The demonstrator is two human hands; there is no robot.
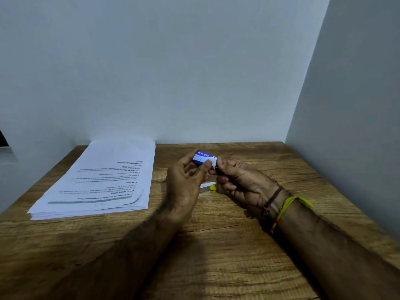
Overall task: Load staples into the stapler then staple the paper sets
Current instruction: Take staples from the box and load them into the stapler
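Up front, both hands (207, 176) pinch small blue cardboard staple box (203, 158).

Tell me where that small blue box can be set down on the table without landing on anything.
Bare wood lies right of the right hand, up to the side wall, and across the near table between the forearms. The left side is taken by the paper stack. It is crowded under the hands, where a silver and yellow object lies below the staple box that the left hand also holds.
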